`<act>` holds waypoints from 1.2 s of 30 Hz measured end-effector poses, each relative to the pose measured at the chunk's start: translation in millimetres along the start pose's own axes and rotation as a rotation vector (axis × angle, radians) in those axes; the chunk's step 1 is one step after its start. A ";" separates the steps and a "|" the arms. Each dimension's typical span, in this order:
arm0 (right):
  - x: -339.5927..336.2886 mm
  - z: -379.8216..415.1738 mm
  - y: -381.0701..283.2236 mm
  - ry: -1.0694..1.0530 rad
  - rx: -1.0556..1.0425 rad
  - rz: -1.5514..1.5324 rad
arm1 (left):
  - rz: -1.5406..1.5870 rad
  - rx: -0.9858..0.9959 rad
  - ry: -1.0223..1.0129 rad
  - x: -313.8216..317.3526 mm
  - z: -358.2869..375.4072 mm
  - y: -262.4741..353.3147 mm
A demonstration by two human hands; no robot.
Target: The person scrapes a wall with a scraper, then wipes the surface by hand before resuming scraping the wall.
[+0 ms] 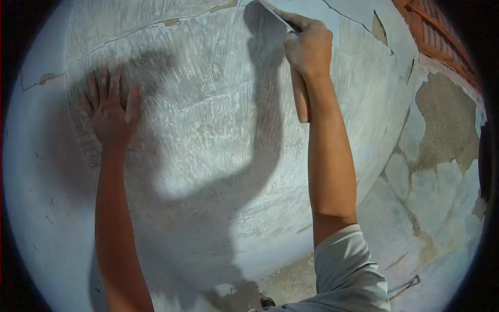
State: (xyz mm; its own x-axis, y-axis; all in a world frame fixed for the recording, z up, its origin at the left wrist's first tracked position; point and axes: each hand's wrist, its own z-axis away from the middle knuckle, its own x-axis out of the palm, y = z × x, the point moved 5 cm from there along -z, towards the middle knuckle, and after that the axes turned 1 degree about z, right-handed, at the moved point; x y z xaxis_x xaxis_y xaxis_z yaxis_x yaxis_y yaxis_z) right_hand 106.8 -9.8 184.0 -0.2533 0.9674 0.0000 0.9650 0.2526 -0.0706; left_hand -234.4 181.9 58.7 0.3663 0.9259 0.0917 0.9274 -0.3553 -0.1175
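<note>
Two hands on a flaking wall, one flat, one working a scraper.

The left hand lies open, fingers spread, palm pressed on the scraped patch of the wall, with bare plaster all round it. The right hand is closed round one scraper: its wooden handle hangs down along the wrist, its blade set up at the cracked edge of the paint near the top. To the right, one large patch of bare render shows amid loose paint sheets. One tool handle lies low at the right, beside the grey sleeve.
</note>
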 end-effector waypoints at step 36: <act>0.8 -16.6 7.0 -0.138 -0.179 0.439 | 0.029 -0.040 0.028 -4.8 -1.2 1.5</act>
State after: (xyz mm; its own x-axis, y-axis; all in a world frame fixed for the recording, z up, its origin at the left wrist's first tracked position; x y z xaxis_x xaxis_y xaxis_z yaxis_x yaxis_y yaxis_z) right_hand 114.4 -7.1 200.0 0.1851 0.9748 -0.1244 0.9761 -0.1677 0.1383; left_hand -234.7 176.8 59.3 0.3942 0.9116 0.1165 0.9186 -0.3869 -0.0809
